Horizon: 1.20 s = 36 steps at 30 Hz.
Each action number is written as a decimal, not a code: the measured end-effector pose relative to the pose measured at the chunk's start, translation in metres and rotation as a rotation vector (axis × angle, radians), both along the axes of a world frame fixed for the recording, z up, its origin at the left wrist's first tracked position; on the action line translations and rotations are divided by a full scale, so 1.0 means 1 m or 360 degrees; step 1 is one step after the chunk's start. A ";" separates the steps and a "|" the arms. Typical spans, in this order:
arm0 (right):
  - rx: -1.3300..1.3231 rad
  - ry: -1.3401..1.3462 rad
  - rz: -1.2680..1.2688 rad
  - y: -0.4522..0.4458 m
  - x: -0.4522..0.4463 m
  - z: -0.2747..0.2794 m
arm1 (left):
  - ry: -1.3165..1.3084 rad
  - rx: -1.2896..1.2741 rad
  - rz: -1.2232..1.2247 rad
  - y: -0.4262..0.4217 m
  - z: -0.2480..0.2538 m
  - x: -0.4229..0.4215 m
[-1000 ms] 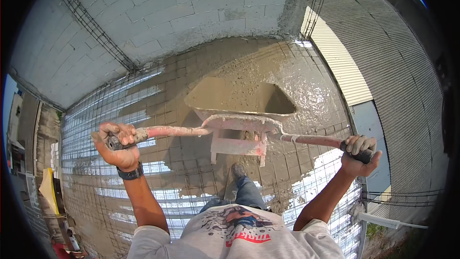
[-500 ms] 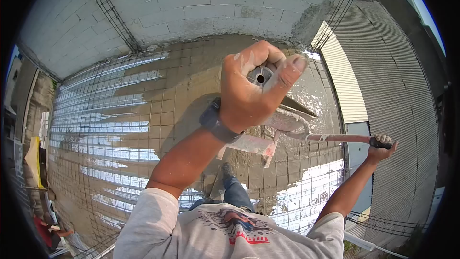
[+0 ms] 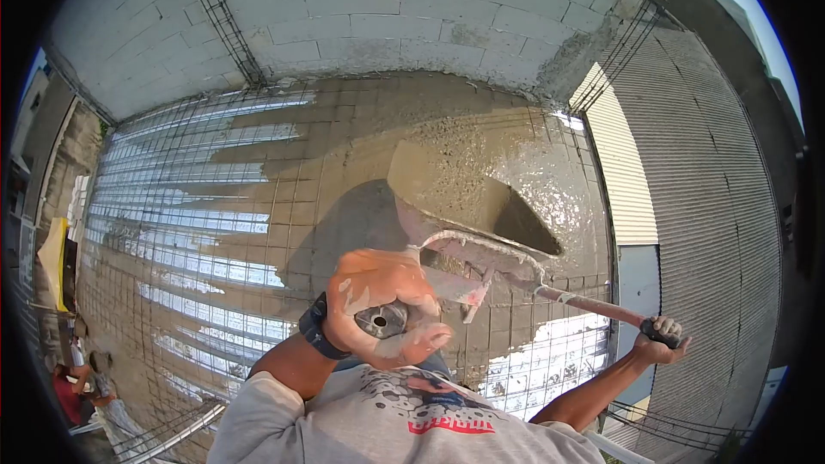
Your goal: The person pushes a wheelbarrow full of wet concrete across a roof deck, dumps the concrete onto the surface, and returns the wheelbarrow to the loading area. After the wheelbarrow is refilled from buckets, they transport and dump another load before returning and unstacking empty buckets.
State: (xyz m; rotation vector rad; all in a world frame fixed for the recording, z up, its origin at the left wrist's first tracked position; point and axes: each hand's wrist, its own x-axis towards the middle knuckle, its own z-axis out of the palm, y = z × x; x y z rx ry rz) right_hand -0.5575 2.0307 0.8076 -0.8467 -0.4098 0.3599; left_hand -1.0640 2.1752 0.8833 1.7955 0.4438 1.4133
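Note:
A wheelbarrow (image 3: 490, 253) is tipped forward, its tray opening facing away from me over the wet concrete (image 3: 447, 133). My left hand (image 3: 382, 296), smeared with cement, is closed around the end of one handle grip (image 3: 381, 320), whose round hollow end faces me. On the other side, my right hand (image 3: 664, 339) is wrapped around the black grip at the end of the reddish handle (image 3: 593, 308). Wet grey mix clings to the tray's rim and frame. My legs are mostly hidden behind the left hand and shirt.
Rebar mesh (image 3: 292, 198) lies over shiny metal decking (image 3: 215, 219), partly covered by concrete. A block wall (image 3: 387, 13) stands ahead, with a rebar column cage (image 3: 219, 21) against it. Corrugated roofing (image 3: 705, 146) lies right. Another person (image 3: 73, 391) is at lower left.
My left hand has come down and back toward my body with its handle. The right handle is also lower, and more of the wheelbarrow's tray shows. The view has shifted slightly.

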 end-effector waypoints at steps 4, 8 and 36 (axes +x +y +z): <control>0.0063 -0.0029 0.0040 0.020 -0.058 0.055 | -0.0349 -0.0450 0.0546 0.005 0.032 -0.056; 0.0046 -0.0291 0.0176 0.022 -0.091 0.113 | -0.0510 -0.0157 0.0435 -0.018 0.064 -0.104; -0.0358 0.0550 0.1315 -0.349 -0.239 -0.003 | -0.0705 -0.2692 -0.0399 -0.440 -0.144 -0.288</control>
